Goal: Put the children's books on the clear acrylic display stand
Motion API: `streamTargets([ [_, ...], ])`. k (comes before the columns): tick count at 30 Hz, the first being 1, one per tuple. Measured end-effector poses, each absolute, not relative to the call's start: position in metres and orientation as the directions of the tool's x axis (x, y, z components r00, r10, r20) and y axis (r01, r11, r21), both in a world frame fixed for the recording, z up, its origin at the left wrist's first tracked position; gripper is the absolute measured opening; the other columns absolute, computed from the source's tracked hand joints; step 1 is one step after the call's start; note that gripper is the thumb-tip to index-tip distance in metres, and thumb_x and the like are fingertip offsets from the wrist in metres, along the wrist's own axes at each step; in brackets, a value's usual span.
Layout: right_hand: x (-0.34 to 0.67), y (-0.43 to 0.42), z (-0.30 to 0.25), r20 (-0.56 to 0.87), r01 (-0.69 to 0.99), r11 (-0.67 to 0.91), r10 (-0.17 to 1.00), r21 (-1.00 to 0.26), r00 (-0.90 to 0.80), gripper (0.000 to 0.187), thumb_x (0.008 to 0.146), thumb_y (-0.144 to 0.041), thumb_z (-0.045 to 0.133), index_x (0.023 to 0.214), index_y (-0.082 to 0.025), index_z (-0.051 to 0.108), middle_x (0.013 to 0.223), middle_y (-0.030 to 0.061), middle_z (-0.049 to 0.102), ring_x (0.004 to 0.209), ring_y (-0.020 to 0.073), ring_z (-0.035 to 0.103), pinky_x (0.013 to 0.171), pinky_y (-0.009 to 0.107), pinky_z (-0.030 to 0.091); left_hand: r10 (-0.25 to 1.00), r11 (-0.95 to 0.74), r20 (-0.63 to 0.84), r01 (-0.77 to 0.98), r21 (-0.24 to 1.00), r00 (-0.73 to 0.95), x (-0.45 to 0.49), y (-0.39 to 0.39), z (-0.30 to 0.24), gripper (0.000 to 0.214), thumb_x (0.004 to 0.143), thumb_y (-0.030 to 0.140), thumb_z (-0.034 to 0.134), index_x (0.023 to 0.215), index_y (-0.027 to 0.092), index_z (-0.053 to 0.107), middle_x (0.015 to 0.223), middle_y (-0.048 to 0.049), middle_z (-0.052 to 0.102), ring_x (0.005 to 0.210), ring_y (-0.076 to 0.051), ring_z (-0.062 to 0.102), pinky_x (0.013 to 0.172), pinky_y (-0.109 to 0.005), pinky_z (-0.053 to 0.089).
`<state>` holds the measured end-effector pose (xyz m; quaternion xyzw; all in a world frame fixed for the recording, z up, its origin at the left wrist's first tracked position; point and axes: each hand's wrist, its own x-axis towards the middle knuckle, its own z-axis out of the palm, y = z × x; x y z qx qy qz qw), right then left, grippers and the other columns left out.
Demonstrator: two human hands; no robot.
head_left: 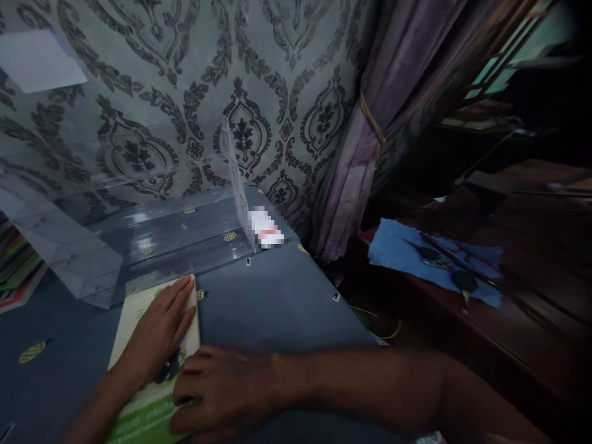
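Two bare hands at a book, viewed from my remote station through the head camera. The left hand (160,336) lies flat along the upper part of the book (150,394), fingers extended, clasping nothing. The right hand (206,394) bends its fingers over the lower right edge; blur and the hidden thumb keep me from telling whether it pinches the cover or merely rests there. The book lies face up beneath both hands on a blue-grey pineapple-print cloth (287,302), its green band nearest me. I judge the step in hand to be steadying and squaring the book. From this grip, the next move calls for even pressure under the left palm and a sure hold at the right-hand edge, lest the book skew on the cloth. Just beyond the left fingertips stands a clear plastic rack (86,259); farther left of the grip is a stack of books (21,265). Ahead and to the right, beside the rack, sits a white-and-red item (263,228), pixelated past naming.
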<state>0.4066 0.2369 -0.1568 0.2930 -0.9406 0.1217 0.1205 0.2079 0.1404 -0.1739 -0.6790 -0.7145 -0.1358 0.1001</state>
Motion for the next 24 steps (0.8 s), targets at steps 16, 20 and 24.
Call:
streamTargets([
  [16,0.407,0.239,-0.153,0.319,-0.578,0.793,-0.506,-0.193,-0.801,0.028,0.099,-0.04,0.06,0.118,-0.021,0.07,0.119,0.0044,0.067,0.107,0.0206,0.056,0.092,0.034,0.045,0.912,0.191,0.318,0.955,0.228,-0.258,0.168,0.091,-0.171,0.051,0.102,0.053,0.038,0.142,0.028,0.056,0.151,-0.005,0.056,0.138,-0.028,0.054,0.111,-0.046,0.049],
  [20,0.402,0.24,-0.149,0.329,-0.534,0.794,-0.442,-0.29,-0.835,0.042,0.093,-0.049,0.068,0.12,-0.017,0.067,0.133,0.0077,0.064,0.121,0.0185,0.055,0.108,0.031,0.04,0.902,0.211,0.303,0.926,0.314,-0.308,0.168,0.089,-0.172,0.051,0.101,0.056,0.039,0.14,0.028,0.057,0.151,-0.0054,0.056,0.139,-0.03,0.053,0.111,-0.049,0.049],
  [24,0.385,0.248,-0.146,0.309,-0.412,0.833,-0.308,-0.369,-0.9,0.051,0.096,-0.049,0.064,0.132,-0.012,0.059,0.144,0.0115,0.058,0.135,0.0184,0.049,0.117,0.032,0.035,0.891,0.216,0.309,0.908,0.359,-0.334,0.168,0.091,-0.173,0.053,0.1,0.057,0.04,0.137,0.025,0.06,0.149,-0.0082,0.058,0.138,-0.031,0.053,0.111,-0.051,0.049],
])
